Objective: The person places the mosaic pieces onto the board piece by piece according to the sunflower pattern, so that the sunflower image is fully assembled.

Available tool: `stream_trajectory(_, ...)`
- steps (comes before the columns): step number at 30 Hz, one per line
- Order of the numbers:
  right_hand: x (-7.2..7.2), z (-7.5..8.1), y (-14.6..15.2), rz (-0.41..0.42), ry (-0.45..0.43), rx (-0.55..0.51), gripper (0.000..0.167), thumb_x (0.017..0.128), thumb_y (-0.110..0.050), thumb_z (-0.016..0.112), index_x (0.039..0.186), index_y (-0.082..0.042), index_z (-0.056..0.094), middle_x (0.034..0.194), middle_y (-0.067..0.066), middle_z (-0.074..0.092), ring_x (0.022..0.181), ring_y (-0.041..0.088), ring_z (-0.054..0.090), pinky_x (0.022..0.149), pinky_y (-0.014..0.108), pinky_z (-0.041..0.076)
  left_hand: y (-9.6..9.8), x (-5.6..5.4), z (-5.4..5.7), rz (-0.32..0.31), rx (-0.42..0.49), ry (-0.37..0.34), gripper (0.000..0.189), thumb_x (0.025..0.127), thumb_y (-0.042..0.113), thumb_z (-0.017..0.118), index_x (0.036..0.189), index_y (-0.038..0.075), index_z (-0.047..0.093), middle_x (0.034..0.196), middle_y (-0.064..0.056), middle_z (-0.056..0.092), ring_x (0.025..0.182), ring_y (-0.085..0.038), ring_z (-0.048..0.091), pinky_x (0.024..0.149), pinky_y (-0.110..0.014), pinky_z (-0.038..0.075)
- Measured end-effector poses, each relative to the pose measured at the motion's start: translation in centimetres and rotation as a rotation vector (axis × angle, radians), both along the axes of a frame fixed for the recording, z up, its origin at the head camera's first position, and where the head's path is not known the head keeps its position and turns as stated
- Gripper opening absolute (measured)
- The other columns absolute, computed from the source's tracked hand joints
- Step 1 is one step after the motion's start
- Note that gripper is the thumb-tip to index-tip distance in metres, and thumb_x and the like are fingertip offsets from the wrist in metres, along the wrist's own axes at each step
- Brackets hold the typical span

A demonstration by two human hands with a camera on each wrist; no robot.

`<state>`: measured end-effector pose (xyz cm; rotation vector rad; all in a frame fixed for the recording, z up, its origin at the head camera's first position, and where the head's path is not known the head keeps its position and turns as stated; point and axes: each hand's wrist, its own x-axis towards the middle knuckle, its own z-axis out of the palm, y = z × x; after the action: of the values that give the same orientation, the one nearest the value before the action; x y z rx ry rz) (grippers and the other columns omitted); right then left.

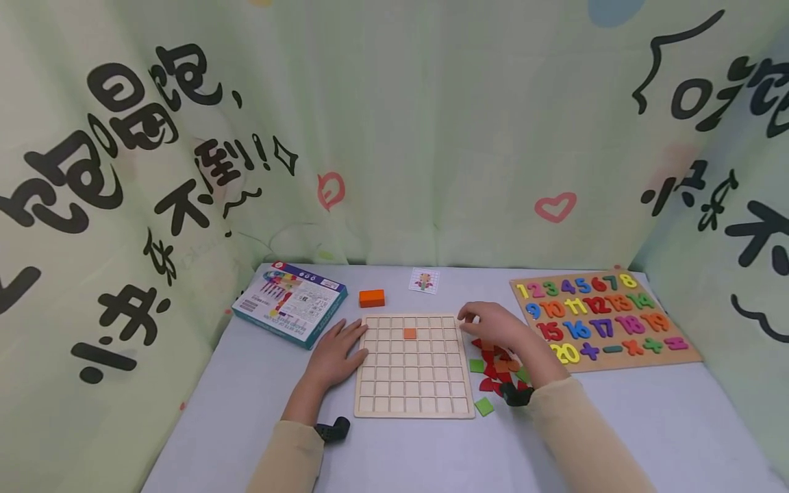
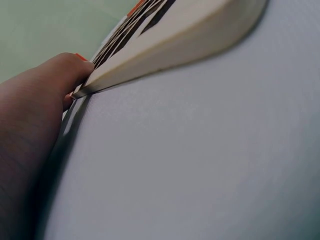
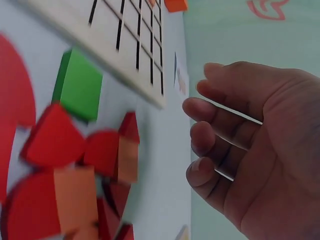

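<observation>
A pale wooden grid board [image 1: 411, 402] lies flat on the table, with one orange square tile [image 1: 409, 333] in an upper cell near its middle. My left hand [image 1: 333, 355] rests along the board's left side, fingertips at the upper left edge. In the left wrist view its thumb [image 2: 75, 70] touches the rim. Near the upper right corner my right hand [image 1: 493, 327] hovers with loosely bent fingers and nothing visible between them. Below it lies a pile of red, orange and green tiles, among them a green square [image 3: 82, 87] and a rounded red piece [image 3: 53, 137].
Behind the board stand an orange block [image 1: 372, 298] and a small picture card [image 1: 424, 280]. A flat box [image 1: 292, 301] lies at the back left. On the right is a number puzzle board [image 1: 653, 357]. A printed curtain [image 1: 431, 137] hangs along the table's back edge.
</observation>
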<state>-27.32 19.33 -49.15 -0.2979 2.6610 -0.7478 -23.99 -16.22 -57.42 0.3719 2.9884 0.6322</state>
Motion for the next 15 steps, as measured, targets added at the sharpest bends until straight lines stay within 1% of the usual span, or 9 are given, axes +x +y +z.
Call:
stream_trajectory(3,0.2,-0.2,1.2,-0.029,-0.047,0.001,0.032,0.090,-0.024,0.070,0.121,-0.018,0.064,0.111,0.004,0.063,0.093,0.021,0.056,0.069,0.032,0.057,-0.1,0.1,0.1,0.001,0.008,-0.004,0.059,0.097,0.047,0.053,0.152,0.030,0.040,0.160,0.008,0.034,0.153,-0.027,0.022,0.123,-0.051,0.023)
stream_trajectory(6,0.3,-0.8,2.1,-0.055,-0.092,0.005,0.035,0.086,-0.023,0.075,0.119,-0.020,0.065,0.112,0.004,0.063,0.092,0.020,0.056,0.066,0.033,0.058,-0.1,0.1,0.2,0.002,0.011,-0.006,0.059,0.097,0.047,0.053,0.152,0.030,0.040,0.161,0.008,0.034,0.153,-0.027,0.022,0.123,-0.052,0.023)
stream_trajectory(9,0.3,-1.3,2.7,-0.045,-0.099,0.017,0.037,0.084,-0.025,0.078,0.118,-0.020,0.065,0.113,0.003,0.063,0.096,0.020,0.056,0.069,0.034,0.058,-0.1,0.1,0.1,0.005,0.005,-0.002,0.059,0.097,0.047,0.053,0.152,0.030,0.041,0.160,0.008,0.034,0.153,-0.027,0.022,0.123,-0.052,0.023)
stream_trajectory(15,0.2,-2.3,3.3,-0.032,-0.094,0.020,0.032,0.084,-0.027,0.078,0.113,-0.020,0.066,0.112,0.003,0.063,0.097,0.020,0.056,0.080,0.037,0.057,0.0,0.2,0.1,0.004,0.011,0.005,0.058,0.097,0.047,0.054,0.151,0.030,0.041,0.160,0.008,0.035,0.152,-0.028,0.023,0.122,-0.052,0.024)
